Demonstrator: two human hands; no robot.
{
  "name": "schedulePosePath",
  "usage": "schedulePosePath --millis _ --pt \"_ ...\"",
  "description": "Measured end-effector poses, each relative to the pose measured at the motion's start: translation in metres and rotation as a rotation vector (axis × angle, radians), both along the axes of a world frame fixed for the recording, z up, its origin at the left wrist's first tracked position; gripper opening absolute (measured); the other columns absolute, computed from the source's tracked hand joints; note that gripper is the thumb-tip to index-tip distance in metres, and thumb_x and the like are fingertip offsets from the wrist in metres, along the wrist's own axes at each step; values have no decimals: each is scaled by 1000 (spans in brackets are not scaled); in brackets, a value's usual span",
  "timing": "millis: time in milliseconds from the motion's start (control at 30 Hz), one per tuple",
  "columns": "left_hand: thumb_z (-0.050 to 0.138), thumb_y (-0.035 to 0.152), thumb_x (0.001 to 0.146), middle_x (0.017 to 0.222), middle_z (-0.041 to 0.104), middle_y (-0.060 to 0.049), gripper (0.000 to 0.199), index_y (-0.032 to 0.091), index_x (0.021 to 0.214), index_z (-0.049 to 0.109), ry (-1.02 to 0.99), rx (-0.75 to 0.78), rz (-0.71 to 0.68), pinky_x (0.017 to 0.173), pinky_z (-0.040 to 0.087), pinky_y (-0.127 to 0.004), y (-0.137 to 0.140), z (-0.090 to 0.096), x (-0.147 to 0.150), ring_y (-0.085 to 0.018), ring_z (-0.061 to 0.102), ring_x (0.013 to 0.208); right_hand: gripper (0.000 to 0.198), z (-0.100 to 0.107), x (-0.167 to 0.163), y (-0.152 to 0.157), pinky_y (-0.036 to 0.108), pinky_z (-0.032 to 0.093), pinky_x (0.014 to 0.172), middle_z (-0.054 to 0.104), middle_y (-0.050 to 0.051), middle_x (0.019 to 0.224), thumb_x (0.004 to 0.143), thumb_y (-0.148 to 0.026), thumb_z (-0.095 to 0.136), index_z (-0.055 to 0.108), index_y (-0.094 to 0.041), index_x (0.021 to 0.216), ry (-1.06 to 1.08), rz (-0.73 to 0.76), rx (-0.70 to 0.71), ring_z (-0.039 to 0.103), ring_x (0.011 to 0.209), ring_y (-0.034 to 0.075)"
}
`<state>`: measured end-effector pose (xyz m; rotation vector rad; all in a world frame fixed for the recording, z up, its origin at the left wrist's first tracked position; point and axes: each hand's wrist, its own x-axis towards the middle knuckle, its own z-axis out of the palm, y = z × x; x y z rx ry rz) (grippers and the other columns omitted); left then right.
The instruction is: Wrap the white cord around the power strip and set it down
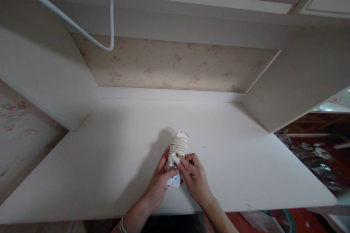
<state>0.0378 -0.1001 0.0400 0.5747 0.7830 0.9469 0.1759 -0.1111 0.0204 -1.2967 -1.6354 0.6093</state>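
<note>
A white power strip (173,181) with its white cord (179,145) wound round its far half is held just above the desk. My left hand (158,183) is closed round its left side, the thumb lying across the top. At the near end of the coil sits a white piece (174,159) that looks like the cord's plug. My right hand (196,179) pinches at this piece from the right with thumb and forefinger. The fingertips partly cover it, so its exact shape is hidden.
The white desk (123,153) has side panels left and right and a shelf (191,0) above, with clear plastic items on it. A white cable (82,31) hangs at upper left. Cluttered objects (317,156) lie on the floor at right.
</note>
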Motion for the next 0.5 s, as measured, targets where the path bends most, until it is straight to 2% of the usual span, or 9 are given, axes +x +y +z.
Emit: schedulePosePath --millis 133,267,400,500 --pt "63 14 71 138 50 -5 84 29 145 26 106 67 26 86 48 -29 4 3 8 -25 54 116 37 -18 -15 -8 31 50 78 53 8 102 94 -29 45 53 -27 130 129 -208 -8 55 91 18" --pt "55 9 69 149 34 -2 84 29 145 26 299 148 47 93 45 -27 2 -1 19 -25 39 131 39 -32 -25 -14 33 49 87 53 10 118 94 -35 42 50 -25 130 290 -352 -110 53 108 20" --pt "55 12 73 154 22 0 76 24 144 31 453 261 44 112 25 -32 0 -9 28 -24 17 141 41 -35 -21 -16 32 51 84 59 9 118 91 -42 46 54 -25 127 485 -339 -175 55 111 22" --pt "53 18 81 154 22 -2 67 23 144 31 526 362 21 116 15 -34 0 -15 35 -23 12 142 44 -27 -17 -14 34 52 82 61 8 117 91 -44 43 50 -24 130 713 -232 -232 59 106 22"
